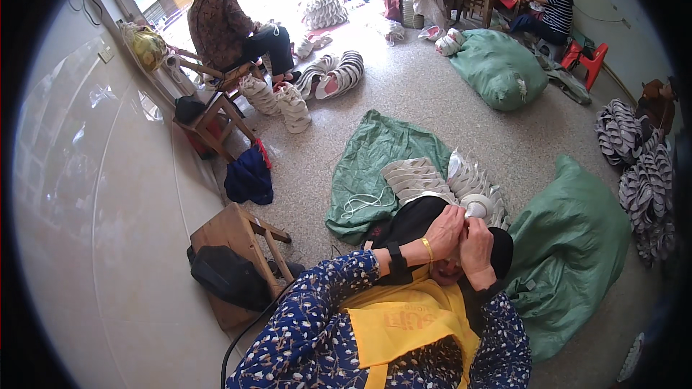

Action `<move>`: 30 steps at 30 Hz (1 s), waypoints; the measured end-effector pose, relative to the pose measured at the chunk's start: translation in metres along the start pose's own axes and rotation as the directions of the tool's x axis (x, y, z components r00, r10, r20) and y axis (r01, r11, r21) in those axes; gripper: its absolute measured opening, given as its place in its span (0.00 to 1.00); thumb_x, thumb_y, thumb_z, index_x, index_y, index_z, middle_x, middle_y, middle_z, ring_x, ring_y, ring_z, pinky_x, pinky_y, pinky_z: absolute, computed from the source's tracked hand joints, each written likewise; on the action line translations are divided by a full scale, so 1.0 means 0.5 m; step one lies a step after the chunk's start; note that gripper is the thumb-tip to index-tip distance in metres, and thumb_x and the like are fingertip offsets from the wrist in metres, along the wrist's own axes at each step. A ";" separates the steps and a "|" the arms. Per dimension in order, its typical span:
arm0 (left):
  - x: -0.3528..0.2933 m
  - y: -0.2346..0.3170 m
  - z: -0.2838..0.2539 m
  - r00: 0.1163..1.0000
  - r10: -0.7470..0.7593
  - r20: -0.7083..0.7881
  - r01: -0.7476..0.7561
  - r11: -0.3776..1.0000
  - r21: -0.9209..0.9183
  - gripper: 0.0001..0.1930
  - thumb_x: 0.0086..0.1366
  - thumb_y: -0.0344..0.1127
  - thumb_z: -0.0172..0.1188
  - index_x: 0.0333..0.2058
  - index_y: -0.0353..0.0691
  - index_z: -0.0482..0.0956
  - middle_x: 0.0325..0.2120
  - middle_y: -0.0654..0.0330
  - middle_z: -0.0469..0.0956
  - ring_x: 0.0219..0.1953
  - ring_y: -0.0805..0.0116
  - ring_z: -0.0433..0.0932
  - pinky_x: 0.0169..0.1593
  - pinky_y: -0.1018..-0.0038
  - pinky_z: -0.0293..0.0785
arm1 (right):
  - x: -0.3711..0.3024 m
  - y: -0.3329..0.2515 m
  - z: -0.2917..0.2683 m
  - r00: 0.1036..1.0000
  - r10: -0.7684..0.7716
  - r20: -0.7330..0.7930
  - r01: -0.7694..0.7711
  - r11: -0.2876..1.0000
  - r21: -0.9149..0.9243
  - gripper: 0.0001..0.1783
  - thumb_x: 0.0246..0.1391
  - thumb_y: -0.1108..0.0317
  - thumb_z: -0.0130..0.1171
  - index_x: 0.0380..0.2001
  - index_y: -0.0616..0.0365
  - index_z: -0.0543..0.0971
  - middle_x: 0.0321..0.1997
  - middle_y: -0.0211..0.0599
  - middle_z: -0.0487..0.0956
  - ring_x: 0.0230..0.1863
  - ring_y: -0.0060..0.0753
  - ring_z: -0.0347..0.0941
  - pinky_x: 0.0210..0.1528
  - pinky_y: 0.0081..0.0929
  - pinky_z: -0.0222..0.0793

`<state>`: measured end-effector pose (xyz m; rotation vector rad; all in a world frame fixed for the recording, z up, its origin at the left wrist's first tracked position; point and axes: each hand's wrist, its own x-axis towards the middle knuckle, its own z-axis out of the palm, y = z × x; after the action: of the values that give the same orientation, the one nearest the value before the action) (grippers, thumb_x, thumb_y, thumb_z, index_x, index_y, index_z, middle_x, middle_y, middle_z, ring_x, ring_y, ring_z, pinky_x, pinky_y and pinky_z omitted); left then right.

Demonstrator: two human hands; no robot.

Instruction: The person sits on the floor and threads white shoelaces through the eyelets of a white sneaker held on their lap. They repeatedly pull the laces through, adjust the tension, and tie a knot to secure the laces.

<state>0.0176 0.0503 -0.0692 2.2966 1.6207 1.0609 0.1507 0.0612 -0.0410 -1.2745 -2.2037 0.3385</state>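
My left hand [445, 232] and my right hand [476, 251] meet above my dark-clad knees, fingertips pinched together. What they pinch, if anything, is too small or hidden to make out. Just beyond the fingertips is a white round piece with a raised middle [478, 206]; whether I touch it, I cannot tell. A stack of cream shoe uppers [414, 179] lies past my left hand, with more whitish uppers [461, 169] beside it. Under my hands a small reddish thing [447, 269] shows partly. A yellow apron [411, 320] covers my front.
A green sack [382, 144] lies flat ahead, with white cord [367, 204] on it. Another green sack [569, 245] bulges at my right, near stacked grey uppers [644, 187]. At left stands a wooden stool [223, 234] with a black bag [229, 277]. Several people sit farther off.
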 end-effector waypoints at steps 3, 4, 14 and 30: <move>0.001 0.003 -0.001 0.999 -0.051 -0.018 0.049 0.995 -0.092 0.11 0.56 0.29 0.56 0.38 0.32 0.72 0.36 0.47 0.71 0.44 0.48 0.70 0.50 0.60 0.70 | 0.006 -0.002 0.005 0.999 0.035 0.016 -0.034 0.999 -0.038 0.07 0.61 0.68 0.57 0.34 0.61 0.76 0.34 0.51 0.78 0.35 0.61 0.78 0.36 0.51 0.73; 0.001 0.003 -0.004 0.999 -0.047 -0.011 0.046 0.995 -0.087 0.11 0.55 0.28 0.56 0.38 0.32 0.72 0.36 0.47 0.72 0.44 0.47 0.70 0.49 0.59 0.70 | 0.009 -0.003 0.006 0.998 0.053 0.026 -0.052 0.997 -0.051 0.07 0.61 0.68 0.57 0.35 0.62 0.76 0.34 0.52 0.78 0.35 0.61 0.78 0.36 0.51 0.73; -0.009 -0.007 0.001 0.994 -0.093 -0.055 0.084 0.986 -0.147 0.17 0.54 0.27 0.59 0.44 0.31 0.69 0.38 0.44 0.74 0.45 0.43 0.73 0.48 0.56 0.72 | 0.009 -0.010 0.000 0.994 0.050 0.094 -0.026 0.971 -0.238 0.07 0.57 0.73 0.58 0.37 0.62 0.73 0.36 0.52 0.78 0.37 0.57 0.80 0.37 0.46 0.77; -0.008 0.002 -0.013 0.991 -0.126 -0.042 0.116 0.977 -0.180 0.15 0.55 0.26 0.58 0.42 0.33 0.69 0.37 0.46 0.72 0.44 0.43 0.72 0.45 0.55 0.72 | 0.024 -0.010 -0.005 0.983 0.081 0.165 -0.042 0.973 -0.229 0.07 0.59 0.72 0.56 0.35 0.66 0.75 0.35 0.57 0.80 0.39 0.61 0.79 0.41 0.50 0.75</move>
<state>0.0139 0.0447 -0.0657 2.0469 1.5916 1.1939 0.1440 0.0684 -0.0323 -1.4863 -2.4078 0.2372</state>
